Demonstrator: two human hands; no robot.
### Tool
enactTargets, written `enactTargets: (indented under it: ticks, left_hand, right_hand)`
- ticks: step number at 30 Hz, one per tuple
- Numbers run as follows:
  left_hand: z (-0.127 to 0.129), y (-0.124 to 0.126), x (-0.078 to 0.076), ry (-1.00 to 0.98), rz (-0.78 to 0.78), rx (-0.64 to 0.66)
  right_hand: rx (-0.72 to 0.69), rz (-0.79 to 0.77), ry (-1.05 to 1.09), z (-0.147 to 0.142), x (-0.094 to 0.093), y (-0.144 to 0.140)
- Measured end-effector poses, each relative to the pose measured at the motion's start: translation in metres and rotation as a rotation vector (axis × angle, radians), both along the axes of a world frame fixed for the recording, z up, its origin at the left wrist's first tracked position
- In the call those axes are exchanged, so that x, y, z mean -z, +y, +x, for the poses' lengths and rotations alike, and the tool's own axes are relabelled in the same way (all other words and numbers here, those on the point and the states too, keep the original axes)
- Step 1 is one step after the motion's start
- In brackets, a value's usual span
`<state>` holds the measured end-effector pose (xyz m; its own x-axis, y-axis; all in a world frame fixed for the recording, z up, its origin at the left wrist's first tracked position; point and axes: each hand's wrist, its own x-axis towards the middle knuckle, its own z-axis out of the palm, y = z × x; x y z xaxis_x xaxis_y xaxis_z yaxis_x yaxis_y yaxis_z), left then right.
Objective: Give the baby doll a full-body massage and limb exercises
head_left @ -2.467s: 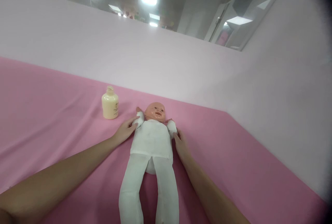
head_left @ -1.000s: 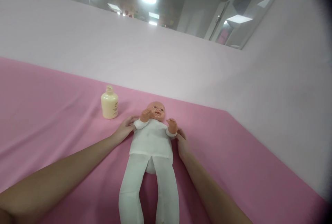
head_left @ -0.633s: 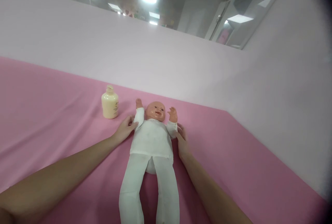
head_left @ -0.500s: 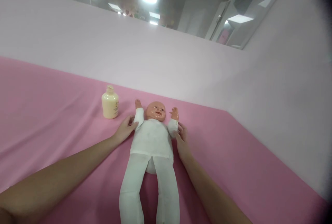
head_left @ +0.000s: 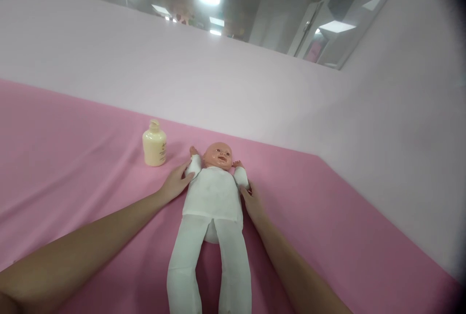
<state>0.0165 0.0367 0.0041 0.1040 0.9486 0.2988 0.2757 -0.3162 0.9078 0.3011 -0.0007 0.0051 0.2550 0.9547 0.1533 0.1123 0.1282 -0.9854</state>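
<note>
A baby doll (head_left: 213, 195) with a white cloth body lies on its back, its bald plastic head toward the wall. My left hand (head_left: 177, 181) is closed around the doll's upper arm on the left, thumb on the near side. On the other side my right hand (head_left: 252, 200) grips the doll's other arm near the elbow, some fingers hidden behind it. Both doll forearms point up past the shoulders. A cream-coloured pump bottle (head_left: 155, 144) with dark lettering stands upright to the left of the doll's head, apart from my left hand.
Pink cloth (head_left: 91, 158) covers the surface, with soft wrinkles on the left. A pale wall (head_left: 218, 86) rises behind the doll and continues along the right side. Above it, a reflective pane (head_left: 247, 8) shows ceiling lights and a door.
Both doll arms have tilted; the right-hand one has swung lower and inward, its hand now beside the head. My right hand's fingers have drawn in around that arm. The bottle stays put.
</note>
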Motion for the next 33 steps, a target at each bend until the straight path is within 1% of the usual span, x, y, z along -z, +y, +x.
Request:
enactTargets:
  ticks: [4, 7, 10, 16, 20, 24, 29, 33]
  left_hand:
    - [0.0, -0.002, -0.003, 0.01, -0.043, 0.009]
    - [-0.001, 0.0, 0.001, 0.033, -0.057, -0.003]
    - [-0.002, 0.001, 0.005, 0.01, -0.082, 0.001]
    - [0.0, -0.001, 0.003, -0.146, -0.144, 0.038]
    - [0.002, 0.001, 0.001, -0.277, -0.144, 0.028]
    - [0.004, 0.004, 0.005, -0.441, -0.169, 0.109]
    - [0.005, 0.004, 0.007, -0.425, -0.117, 0.19]
    - [0.004, 0.0, 0.002, -0.35, -0.121, 0.172]
  right_hand:
    - [0.018, -0.046, -0.055, -0.002, -0.003, -0.001]
    - [0.022, -0.068, -0.077, -0.003, -0.005, -0.002]
    - [0.029, -0.091, -0.091, -0.003, -0.007, -0.004]
    - [0.012, -0.069, 0.057, -0.004, -0.007, -0.005]
    - [-0.048, 0.031, 0.175, -0.003, -0.004, -0.001]
    - [-0.09, 0.067, 0.314, -0.002, -0.004, 0.001]
    - [-0.126, 0.051, 0.343, -0.004, -0.005, 0.001]
    - [-0.125, 0.029, 0.315, -0.004, -0.004, 0.002]
